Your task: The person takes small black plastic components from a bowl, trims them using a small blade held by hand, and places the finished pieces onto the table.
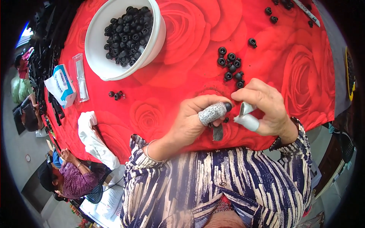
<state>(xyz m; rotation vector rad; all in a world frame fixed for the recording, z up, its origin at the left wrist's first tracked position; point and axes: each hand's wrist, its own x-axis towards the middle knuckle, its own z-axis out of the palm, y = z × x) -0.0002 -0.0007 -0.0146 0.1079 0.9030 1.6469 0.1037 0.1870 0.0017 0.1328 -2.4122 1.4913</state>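
Note:
My left hand [186, 117] pinches a small round black part [228, 106], rubber-like, near the table's front edge. A speckled grey wrap covers one of its digits, and a dark grey strip [217, 133] hangs just below. Close by on the right, my right hand [266, 108] is curled, with silver-grey wraps [248, 122] on two digits. A thin brownish sliver [242, 109] shows between those wraps; I cannot make out what it is. Just beyond my hands lies a loose cluster of similar black parts [232, 68].
A white bowl [159, 38] of black parts stands at the far left. Left of it are a clear plastic strip [80, 78] and a tissue pack [62, 85]. A white cloth [93, 140] lies at the near left, close to a seated person [78, 176]. The tablecloth [182, 79] is red.

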